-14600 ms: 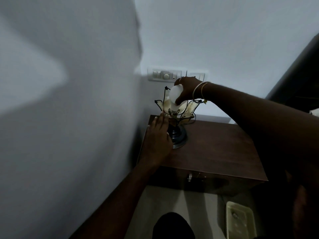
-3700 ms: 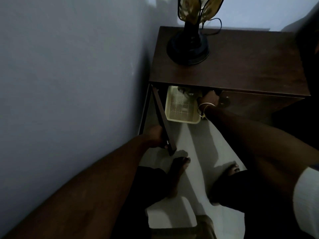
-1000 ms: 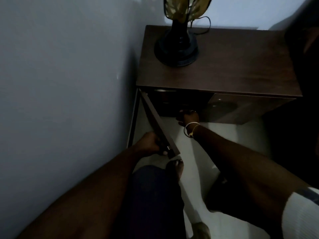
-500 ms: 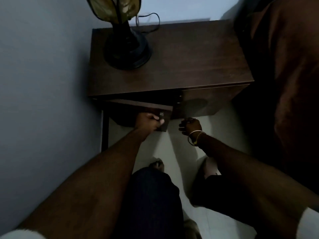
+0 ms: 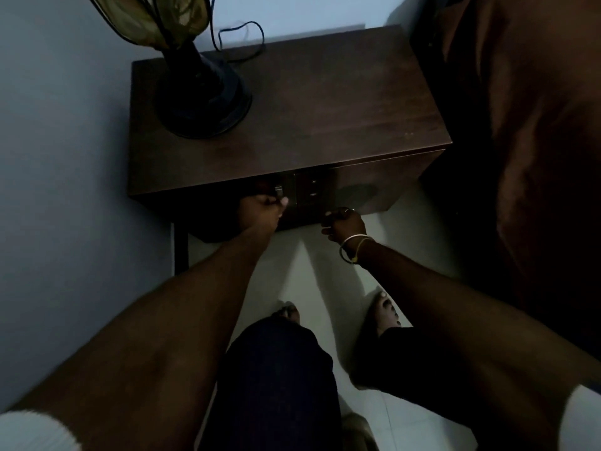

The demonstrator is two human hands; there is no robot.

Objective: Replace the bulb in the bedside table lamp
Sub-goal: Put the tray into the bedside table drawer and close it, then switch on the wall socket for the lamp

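At the far left of the surface (image 5: 325, 102) stood the lamp (image 5: 195, 86), its dark round base planted near the wall corner and only the lower part of its amber, petal-like shade in the frame. A thin cord (image 5: 240, 37) looped away behind it. No bulb could be seen anywhere; the socket lay above the top edge of the view, so whether it was filled could not be told.

Below the cabinet's front edge, the left hand (image 5: 261, 209) was closed on the small metal handle (image 5: 278, 191) of the left door (image 5: 214, 196), which sat flush or nearly so. To its right, the right hand (image 5: 345, 223), bangles at the wrist, hung loosely curled just in front of the doors; whether it held anything could not be told in the dim light.

As a judgement, the lamp would feel bottom-heavy and stable at the base, which is the place to steady it, while the wire-framed shade looked light and easily bent. A bulb would be light, smooth and fragile, best taken around its widest part with gentle, even finger pressure and turned without squeezing.
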